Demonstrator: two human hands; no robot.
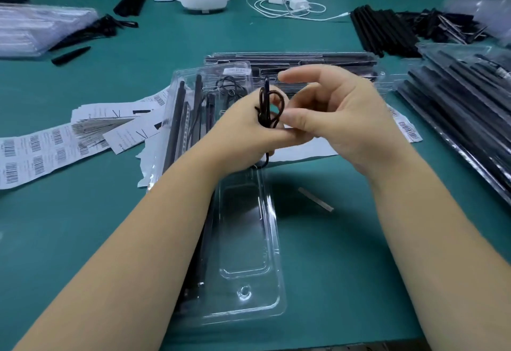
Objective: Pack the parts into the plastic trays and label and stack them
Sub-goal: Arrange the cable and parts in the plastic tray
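Nearest the viewer, an open clear plastic tray (246,242) lies lengthwise on the green counter (345,267), one compartment bare and facing up, apparently waiting for the next part. Directly above that tray, both hands meet in mid-air. The left hand (249,129) is clenched around a black cord (269,107), whose loops stand up out of the fist while a tail hangs toward the tray. The right hand (334,118) pinches the loops between thumb and fingertips, forefinger extended forward; the pose suggests the cord is being coiled small enough to fit a pocket. Beyond the tray, a packed tray (204,93) already holds black rods and a cord. Left of the tray, barcode label sheets (41,154) lie fanned within reach. To its right, filled trays (464,107) are stacked.
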